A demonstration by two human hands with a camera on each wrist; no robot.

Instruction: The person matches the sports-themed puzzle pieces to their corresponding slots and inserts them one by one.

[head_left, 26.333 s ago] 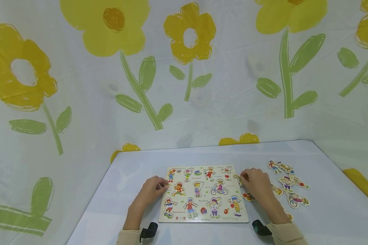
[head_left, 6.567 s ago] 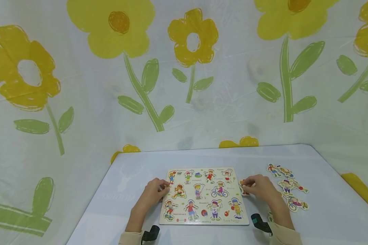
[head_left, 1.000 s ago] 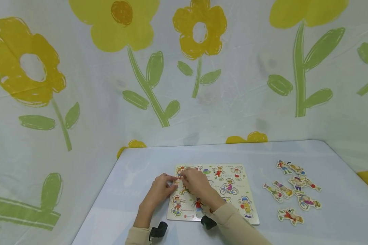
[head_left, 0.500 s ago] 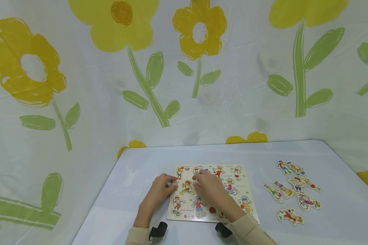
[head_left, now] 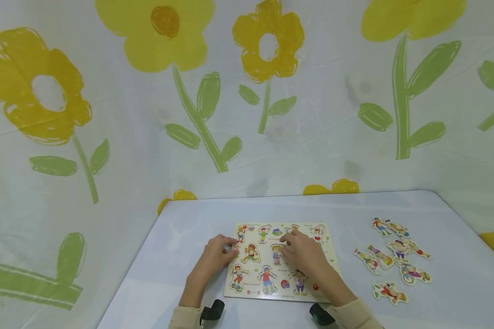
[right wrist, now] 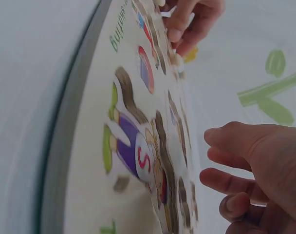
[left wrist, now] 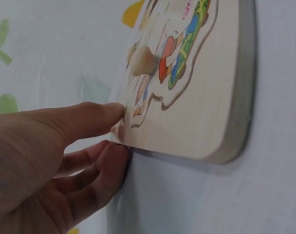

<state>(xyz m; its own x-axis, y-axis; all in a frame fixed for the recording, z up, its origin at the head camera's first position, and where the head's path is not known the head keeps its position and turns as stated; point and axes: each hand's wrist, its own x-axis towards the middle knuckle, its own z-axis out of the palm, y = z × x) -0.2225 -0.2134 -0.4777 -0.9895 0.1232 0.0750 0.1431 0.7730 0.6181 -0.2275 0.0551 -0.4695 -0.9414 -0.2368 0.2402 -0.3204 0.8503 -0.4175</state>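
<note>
A pale wooden peg puzzle board (head_left: pixel 251 269) with sports figures lies on the table. My left hand (head_left: pixel 215 251) pinches its left edge, thumb on top and fingers at the rim, as the left wrist view shows beside the knobbed skateboarder piece (left wrist: pixel 179 53). At the board's left side sit a runner piece (head_left: pixel 250 252) and a basketball player piece (head_left: pixel 241 233). Over the board's right half hovers my right hand (head_left: pixel 306 253), fingers loosely bent, nothing between them. In the right wrist view it is apart from the board, near a baseball figure's recess (right wrist: pixel 131 146).
Several loose figure pieces lie right of the board, among them a footballer piece (head_left: pixel 390 292) and a cyclist piece (head_left: pixel 413 274); some overlap. Black wrist cameras (head_left: pixel 212 310) sit at both cuffs. A flower-printed curtain (head_left: pixel 304 155) stands behind the table.
My right hand has moved right from the board's upper left corner, leaving the basketball player piece there. Runner and skateboarder pieces came onto the board during the earlier frames. My left hand stays put.
</note>
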